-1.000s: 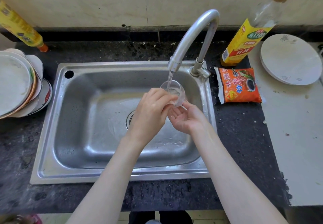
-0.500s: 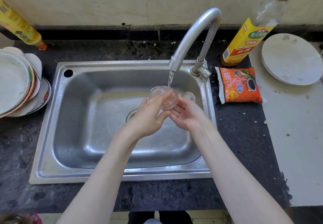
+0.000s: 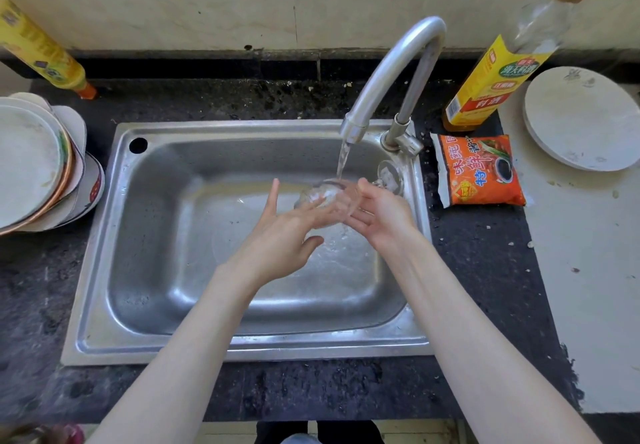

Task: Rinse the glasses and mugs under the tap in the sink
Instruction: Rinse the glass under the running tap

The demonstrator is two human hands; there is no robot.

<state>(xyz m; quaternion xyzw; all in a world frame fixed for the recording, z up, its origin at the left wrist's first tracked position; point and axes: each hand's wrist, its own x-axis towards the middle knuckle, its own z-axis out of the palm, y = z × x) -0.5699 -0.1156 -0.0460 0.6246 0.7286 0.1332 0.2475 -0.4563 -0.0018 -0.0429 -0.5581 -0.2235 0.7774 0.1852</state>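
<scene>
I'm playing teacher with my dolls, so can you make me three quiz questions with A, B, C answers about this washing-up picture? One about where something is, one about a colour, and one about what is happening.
1. Where is the stack of plates?
A. On the counter left of the sink
B. In the sink
C. On the white board

2. What colour is the sauce packet?
A. Blue
B. Orange
C. Green

3. What is the tap doing?
A. It is turned off
B. It is dripping onto a plate
C. It is running onto a glass

Answers:
1. A, the plates lean in a pile on the dark counter beside the sink's left rim.
2. B, the packet right of the tap is orange.
3. C, a stream falls from the spout onto the clear glass that lies between the left hand and the right hand.
</scene>
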